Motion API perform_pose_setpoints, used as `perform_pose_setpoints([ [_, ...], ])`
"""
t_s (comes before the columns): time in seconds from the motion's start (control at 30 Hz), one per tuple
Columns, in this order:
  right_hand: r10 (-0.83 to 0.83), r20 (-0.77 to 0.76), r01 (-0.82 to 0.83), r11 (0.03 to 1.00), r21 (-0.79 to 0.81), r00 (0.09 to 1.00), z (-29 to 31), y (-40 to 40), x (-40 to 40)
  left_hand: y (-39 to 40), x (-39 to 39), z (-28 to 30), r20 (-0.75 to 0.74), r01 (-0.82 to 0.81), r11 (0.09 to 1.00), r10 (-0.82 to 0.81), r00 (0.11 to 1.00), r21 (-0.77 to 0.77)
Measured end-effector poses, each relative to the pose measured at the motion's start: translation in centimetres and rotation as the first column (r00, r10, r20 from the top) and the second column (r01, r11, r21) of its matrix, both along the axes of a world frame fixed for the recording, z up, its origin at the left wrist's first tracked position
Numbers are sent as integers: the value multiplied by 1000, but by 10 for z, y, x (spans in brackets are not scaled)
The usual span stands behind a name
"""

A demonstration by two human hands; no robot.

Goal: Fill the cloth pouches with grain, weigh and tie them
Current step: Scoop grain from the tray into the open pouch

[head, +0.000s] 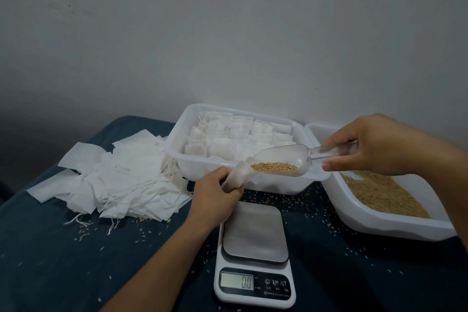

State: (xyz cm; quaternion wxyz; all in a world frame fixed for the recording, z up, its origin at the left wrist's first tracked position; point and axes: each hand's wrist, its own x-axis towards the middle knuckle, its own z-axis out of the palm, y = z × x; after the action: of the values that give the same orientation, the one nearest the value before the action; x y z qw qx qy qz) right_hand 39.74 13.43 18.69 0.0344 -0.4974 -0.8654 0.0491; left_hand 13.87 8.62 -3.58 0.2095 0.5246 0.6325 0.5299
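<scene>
The digital kitchen scale [254,258] stands on the dark blue cloth [63,261] near the front edge, its steel platform bare and its display showing 0.0.

Just above the far edge of the scale, the left hand [215,199] grips a small white cloth pouch [236,176], the fingers curled around its lower part so that its mouth points up and to the right. The right hand [374,145], higher and to the right of the scale, holds the handle of a clear plastic scoop [286,159] between thumb and fingers. The scoop lies almost level with its lip at the mouth of the pouch, and a small heap of brown grain [273,166] sits in its bowl.

Behind the scale is a white plastic tub [177,144] packed with filled pouches [240,137] standing in rows. To the right of the scale, a second white tub [367,223] holds loose grain. To the left of the scale, a pile of empty pouches [119,175] with thin drawstrings lies flat on the cloth. Loose kernels [326,225] are scattered on the cloth all around the scale.
</scene>
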Motion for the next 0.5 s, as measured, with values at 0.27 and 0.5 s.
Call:
perform_pose_setpoints([
  [0.27, 2, -17, -2, 1000, 0, 1000, -2, 1, 4, 1, 0, 0, 6, 5, 1000, -5, 1000, 0],
  [0.5, -18, -78, 16, 1000, -25, 997, -9, 0, 12, 1, 1, 0, 15, 3, 1000, -3, 1000, -1],
])
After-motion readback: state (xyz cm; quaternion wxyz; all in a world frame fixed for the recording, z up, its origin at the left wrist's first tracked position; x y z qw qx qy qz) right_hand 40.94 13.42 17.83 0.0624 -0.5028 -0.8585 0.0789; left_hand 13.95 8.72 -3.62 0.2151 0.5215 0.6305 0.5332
